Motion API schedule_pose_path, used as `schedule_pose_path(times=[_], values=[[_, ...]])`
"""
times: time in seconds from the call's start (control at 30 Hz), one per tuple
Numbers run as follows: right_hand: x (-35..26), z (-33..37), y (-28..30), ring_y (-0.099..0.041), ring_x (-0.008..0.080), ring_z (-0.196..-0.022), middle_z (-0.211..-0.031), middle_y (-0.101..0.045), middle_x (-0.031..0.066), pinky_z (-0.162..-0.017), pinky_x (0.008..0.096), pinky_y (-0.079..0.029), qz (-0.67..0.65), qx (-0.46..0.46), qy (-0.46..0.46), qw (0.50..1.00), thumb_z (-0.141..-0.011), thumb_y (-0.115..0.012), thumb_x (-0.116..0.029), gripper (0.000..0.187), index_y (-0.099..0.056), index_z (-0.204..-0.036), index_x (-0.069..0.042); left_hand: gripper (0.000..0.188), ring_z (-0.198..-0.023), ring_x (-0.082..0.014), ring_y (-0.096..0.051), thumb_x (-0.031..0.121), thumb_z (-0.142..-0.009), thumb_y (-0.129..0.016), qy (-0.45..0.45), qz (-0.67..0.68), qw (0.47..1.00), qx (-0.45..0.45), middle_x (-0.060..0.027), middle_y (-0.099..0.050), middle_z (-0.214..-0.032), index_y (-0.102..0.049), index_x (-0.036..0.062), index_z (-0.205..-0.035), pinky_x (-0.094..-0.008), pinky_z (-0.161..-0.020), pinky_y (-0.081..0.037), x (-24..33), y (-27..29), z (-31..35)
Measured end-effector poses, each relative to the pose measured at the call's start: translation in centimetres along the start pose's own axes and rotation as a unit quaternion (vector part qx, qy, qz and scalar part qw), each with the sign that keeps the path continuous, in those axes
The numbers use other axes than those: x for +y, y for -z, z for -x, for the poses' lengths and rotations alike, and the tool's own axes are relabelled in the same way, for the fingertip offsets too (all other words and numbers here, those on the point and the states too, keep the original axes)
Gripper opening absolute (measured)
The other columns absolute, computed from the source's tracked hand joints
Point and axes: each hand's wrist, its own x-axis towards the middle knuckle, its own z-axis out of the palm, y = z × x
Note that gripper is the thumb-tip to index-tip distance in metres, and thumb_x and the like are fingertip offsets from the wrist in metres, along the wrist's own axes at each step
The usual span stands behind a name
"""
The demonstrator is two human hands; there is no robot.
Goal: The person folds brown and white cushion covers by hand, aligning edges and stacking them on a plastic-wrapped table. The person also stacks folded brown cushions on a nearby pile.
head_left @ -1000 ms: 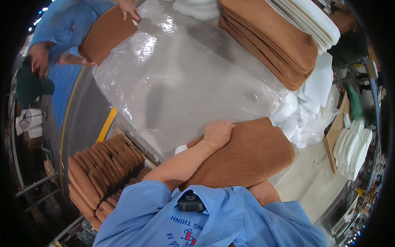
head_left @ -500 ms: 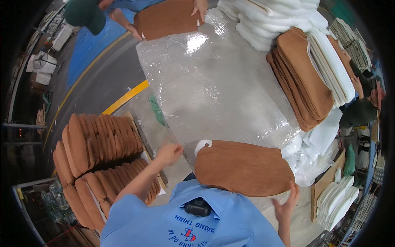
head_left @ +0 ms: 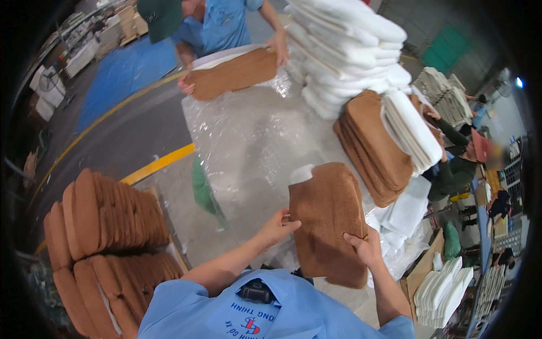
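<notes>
A brown fabric cushion is tilted up in front of me at the near edge of the plastic-covered table. White padding pokes out at its far left corner. My right hand grips its right edge, thumb on top and the other fingers hidden underneath. At the left edge is my left hand, its thumb and fingers apart; whether it touches the fabric I cannot tell. Across the table, a co-worker's hands hold another brown cushion with a white edge showing.
Brown cushions and white pads stand stacked on the table's right, before a tall white padding pile. Many brown cushions fill the lower left. White pieces lie lower right. Another person works at the right.
The brown cushion before me has turned from lying crosswise to upright and lifted. My right hand has taken its edge; my left has moved right to it. The co-worker's cushion has tilted up.
</notes>
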Motion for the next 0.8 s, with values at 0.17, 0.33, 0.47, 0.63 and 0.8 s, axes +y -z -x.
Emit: schedule_pose_path(times=[0.17, 0.33, 0.47, 0.63, 0.8], values=[[-0.7, 2.2, -2.9, -0.064, 0.0103, -0.078, -0.089, -0.071, 0.0055, -0.071, 0.0283, -0.052, -0.168, 0.122, 0.058, 0.976, -0.086, -0.078, -0.011, 0.036, -0.066, -0.116, 0.005, 0.058, -0.120, -0.0218, -0.058, 0.041, -0.103, -0.062, -0.100, -0.012, 0.990, 0.103, -0.0119, -0.062, -0.132, -0.048, 0.0032, -0.144, -0.0372, -0.103, -0.045, 2.6, -5.1, -7.0], [-3.2, 5.0, -8.6, -0.065, 0.0124, -0.099, -0.113, -0.069, 0.0084, -0.086, 0.0301, -0.053, -0.217, 0.101, 0.137, 0.961, -0.090, -0.080, -0.018, 0.052, -0.057, -0.131, 0.003, 0.042, -0.096, -0.0319, -0.066, 0.038, -0.107, -0.051, -0.250, -0.207, 0.937, 0.129, -0.0223, -0.069, -0.102, -0.065, -0.0011, -0.107, -0.0435, -0.087, -0.049, 6.7, -4.8, -13.4], [4.4, 3.2, -8.0, -0.059, 0.0134, -0.105, -0.115, -0.064, 0.0051, -0.094, 0.0306, -0.049, -0.416, 0.268, 0.099, 0.863, -0.094, -0.075, -0.018, 0.050, -0.049, -0.133, -0.002, 0.042, -0.095, -0.0323, -0.066, 0.038, -0.107, -0.050, -0.247, -0.390, 0.880, -0.112, -0.0226, -0.069, -0.101, -0.065, -0.0013, -0.105, -0.0439, -0.086, -0.049, 6.6, -6.8, -13.1], [9.5, 2.8, -10.7, -0.059, 0.0122, -0.101, -0.103, -0.062, -0.0001, -0.080, 0.0294, -0.046, -0.557, 0.253, -0.022, 0.791, -0.099, -0.069, -0.031, 0.030, -0.051, -0.113, -0.012, 0.042, -0.093, -0.0329, -0.065, 0.037, -0.107, -0.049, -0.168, -0.549, 0.787, -0.224, -0.0230, -0.069, -0.099, -0.065, -0.0015, -0.102, -0.0444, -0.084, -0.049, 4.2, -5.4, -10.6], [12.2, 5.5, -16.0, -0.063, 0.0141, -0.092, -0.104, -0.063, 0.0013, -0.079, 0.0328, -0.049, -0.637, 0.256, -0.077, 0.723, -0.098, -0.067, -0.020, 0.022, -0.052, -0.111, -0.012, 0.043, -0.091, -0.0335, -0.065, 0.037, -0.107, -0.048, -0.164, -0.654, 0.715, -0.185, -0.0234, -0.069, -0.098, -0.065, -0.0017, -0.100, -0.0449, -0.083, -0.049, -0.7, -4.2, -8.7]])
